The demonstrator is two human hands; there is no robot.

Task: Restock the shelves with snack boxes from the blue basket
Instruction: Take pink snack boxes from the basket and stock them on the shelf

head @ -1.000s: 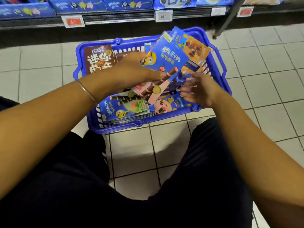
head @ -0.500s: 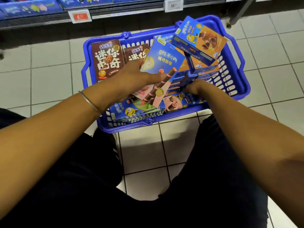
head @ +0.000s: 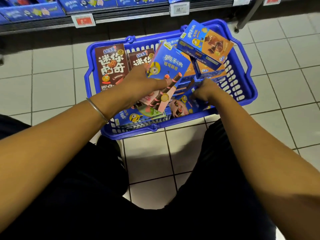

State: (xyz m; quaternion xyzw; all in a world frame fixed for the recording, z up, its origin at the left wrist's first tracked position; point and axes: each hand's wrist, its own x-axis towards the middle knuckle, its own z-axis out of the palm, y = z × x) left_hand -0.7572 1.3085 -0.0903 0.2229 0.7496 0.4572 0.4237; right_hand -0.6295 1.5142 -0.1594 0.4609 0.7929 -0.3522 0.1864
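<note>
The blue basket (head: pixel 249 94) sits on the tiled floor in front of me, full of snack boxes. My left hand (head: pixel 138 84) is shut on a blue-and-pink wafer-roll box (head: pixel 169 66), held tilted above the basket's middle. My right hand (head: pixel 206 90) reaches down among the boxes at the basket's right side; its fingers are buried, and what they hold is hidden. Blue-and-orange boxes (head: pixel 206 44) are stacked at the far right. Two brown cookie boxes (head: pixel 111 66) stand at the far left. Flat blue boxes (head: pixel 138 116) lie along the near wall.
The bottom shelf (head: pixel 121 16) runs along the top of the view with blue snack boxes (head: pixel 32 12) and price tags (head: pixel 179 9). A dark shelf post (head: pixel 249 14) meets the floor at the upper right. My knees in dark trousers flank the near floor tiles.
My right hand went from hovering with fingers spread to digging down among the boxes on the right. The left hand kept its box roughly steady. The view shifted slightly.
</note>
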